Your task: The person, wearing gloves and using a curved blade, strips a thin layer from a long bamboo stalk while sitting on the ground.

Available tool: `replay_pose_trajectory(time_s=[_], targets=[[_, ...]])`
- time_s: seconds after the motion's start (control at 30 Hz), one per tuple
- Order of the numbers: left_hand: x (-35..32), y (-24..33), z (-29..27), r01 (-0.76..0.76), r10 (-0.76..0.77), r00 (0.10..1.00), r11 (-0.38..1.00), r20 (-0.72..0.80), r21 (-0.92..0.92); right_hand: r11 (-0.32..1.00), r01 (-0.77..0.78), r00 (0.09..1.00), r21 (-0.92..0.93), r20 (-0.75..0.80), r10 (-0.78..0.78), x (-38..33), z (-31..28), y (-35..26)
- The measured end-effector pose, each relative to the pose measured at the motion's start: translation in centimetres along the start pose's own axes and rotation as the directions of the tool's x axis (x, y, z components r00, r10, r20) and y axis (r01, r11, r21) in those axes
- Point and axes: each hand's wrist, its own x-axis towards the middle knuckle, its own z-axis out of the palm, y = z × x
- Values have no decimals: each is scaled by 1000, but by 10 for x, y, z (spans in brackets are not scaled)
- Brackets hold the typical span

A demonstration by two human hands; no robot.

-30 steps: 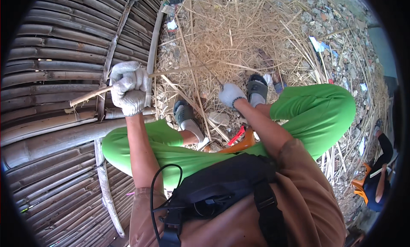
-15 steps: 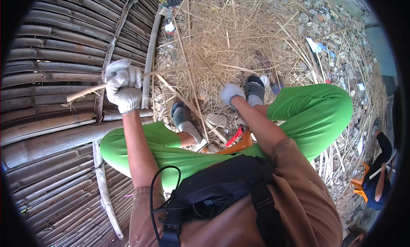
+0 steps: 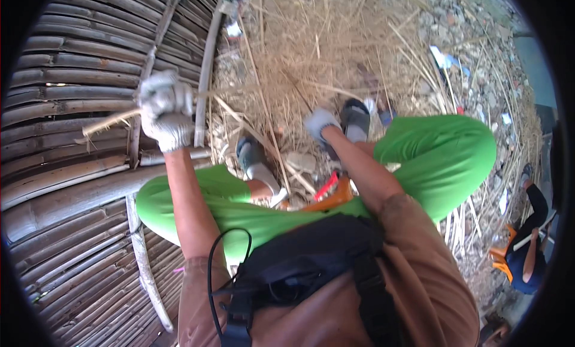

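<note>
At ten o'clock, the white-gloved left hand (image 3: 166, 112) was closed on a thin tan bamboo strip (image 3: 112, 123), while at one o'clock the white-gloved right hand (image 3: 321, 126) clenched a slim dark tool (image 3: 297, 91) that, pressed too hard, might have snapped it.

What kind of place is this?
Probably a rough outdoor work spot. You can see bamboo-looking slats, straw-like scraps scattered over stony ground, and a thin strip in the person's gloved left hand.
</note>
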Motion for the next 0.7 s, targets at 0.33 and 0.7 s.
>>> replay_pose_trajectory(time_s=[0.33,0.7], targets=[[-8,15,8,45,96,858,965,-504,259,816,555,826,160,-224,-518,-111,-45,-155],[-2,6,13,36,211,738,936,-641,349,863,465,879,199,-217,-424,-89,-40,-154]])
